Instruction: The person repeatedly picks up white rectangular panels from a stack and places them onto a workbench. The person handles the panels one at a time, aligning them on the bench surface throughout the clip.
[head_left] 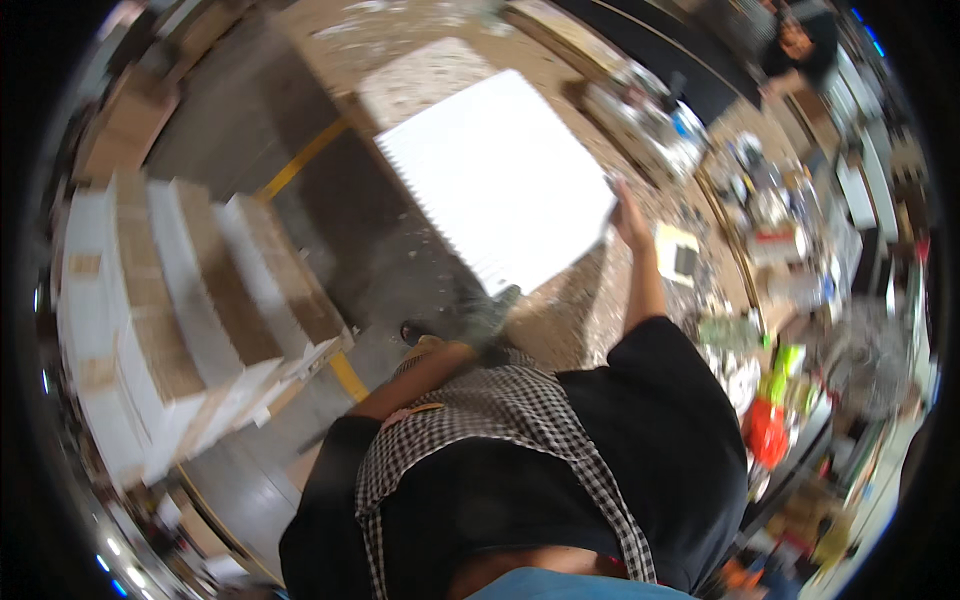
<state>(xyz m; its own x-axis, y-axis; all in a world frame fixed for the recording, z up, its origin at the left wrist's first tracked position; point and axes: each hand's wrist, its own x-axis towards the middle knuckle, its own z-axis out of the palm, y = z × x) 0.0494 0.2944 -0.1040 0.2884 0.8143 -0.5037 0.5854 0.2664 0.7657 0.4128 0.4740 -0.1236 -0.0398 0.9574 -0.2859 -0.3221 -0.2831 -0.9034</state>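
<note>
A white rectangular panel with a row of small notches or marks along its left edge is tilted over the workbench in front of me. My right hand grips its right edge, fingers wrapped round the side. At the panel's near corner is my left hand, which seems to wear a grey-green glove. It is blurred by motion, but its fingers close on that corner. Beneath the panel's far side lies a pale speckled board on the bench.
The worn brown bench bears a small yellow-and-white card and an open box of bottles or jars. Cluttered containers and a red bag stand right. Stacked white cartons stand left. Another person is at the far right.
</note>
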